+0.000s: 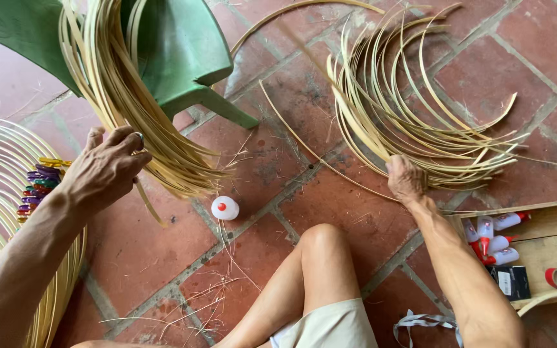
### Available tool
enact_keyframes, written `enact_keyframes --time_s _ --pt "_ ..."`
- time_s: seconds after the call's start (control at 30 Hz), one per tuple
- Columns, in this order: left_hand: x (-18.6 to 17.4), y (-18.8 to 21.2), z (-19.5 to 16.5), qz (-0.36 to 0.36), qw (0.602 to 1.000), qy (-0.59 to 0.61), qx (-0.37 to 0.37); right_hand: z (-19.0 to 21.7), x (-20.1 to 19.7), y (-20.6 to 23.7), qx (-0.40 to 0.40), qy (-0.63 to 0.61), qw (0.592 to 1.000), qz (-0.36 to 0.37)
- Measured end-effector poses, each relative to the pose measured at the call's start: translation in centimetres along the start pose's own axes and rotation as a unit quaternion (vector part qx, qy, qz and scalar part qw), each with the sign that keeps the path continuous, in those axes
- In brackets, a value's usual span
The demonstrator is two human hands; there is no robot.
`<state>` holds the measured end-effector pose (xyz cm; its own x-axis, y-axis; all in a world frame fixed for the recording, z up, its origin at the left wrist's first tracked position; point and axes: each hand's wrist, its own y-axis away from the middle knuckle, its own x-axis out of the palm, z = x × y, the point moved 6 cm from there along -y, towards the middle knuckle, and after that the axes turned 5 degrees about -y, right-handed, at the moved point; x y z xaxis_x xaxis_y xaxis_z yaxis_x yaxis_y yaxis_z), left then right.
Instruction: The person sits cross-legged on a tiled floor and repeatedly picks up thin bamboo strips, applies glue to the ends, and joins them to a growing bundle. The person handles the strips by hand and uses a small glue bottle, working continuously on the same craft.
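At the left of the frame, the left hand [106,166] curls its fingers round a hanging bundle of bamboo strips [130,96] beside the green chair [182,51]. Right of centre, the right hand [406,179] reaches out, knuckles up, apparently gripping the splayed strips [414,109] on the brick floor [330,206].

Green plastic chair [182,51], white bottle [225,207] on brick floor [517,51], wooden box [549,251] of glue bottles [494,240]

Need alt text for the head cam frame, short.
Seen from above, a seated person's left hand grips a bundle of pale cane strips draped off a green plastic chair, while the right hand grasps a fanned pile of curved strips on the red brick floor. A small white bottle stands between them.
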<state>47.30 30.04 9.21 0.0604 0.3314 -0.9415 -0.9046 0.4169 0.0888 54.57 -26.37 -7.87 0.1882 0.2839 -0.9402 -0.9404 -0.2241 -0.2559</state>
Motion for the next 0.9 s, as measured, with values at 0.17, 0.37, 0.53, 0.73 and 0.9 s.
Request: enact_keyframes --time_s 0.17,0.37,0.53,0.73,0.9 --pt "-0.1 1.4 -1.1 -0.09 0.99 0.1 -0.035 0.5 -6.9 -1.4 -0.085 -0.046 0.986 -0.133" --pt "0.5 5.3 -4.8 -0.148 0.977 0.111 -0.103 2.3 -20.5 -1.9 -0.083 -0.112 0.958 -0.25" --pt "3.6 11.9 -9.9 -0.202 0.944 0.222 -0.136 4.0 -26.8 4.4 0.004 -0.533 0.813 -0.234" --pt "7.1 18.0 -17.8 -0.181 0.893 0.348 -0.221 8.3 -15.5 13.3 0.048 -0.476 0.837 -0.264" --pt "2.1 17.8 -21.6 -0.214 0.88 0.385 -0.18 10.7 -9.8 15.3 0.086 -0.496 0.832 -0.233"
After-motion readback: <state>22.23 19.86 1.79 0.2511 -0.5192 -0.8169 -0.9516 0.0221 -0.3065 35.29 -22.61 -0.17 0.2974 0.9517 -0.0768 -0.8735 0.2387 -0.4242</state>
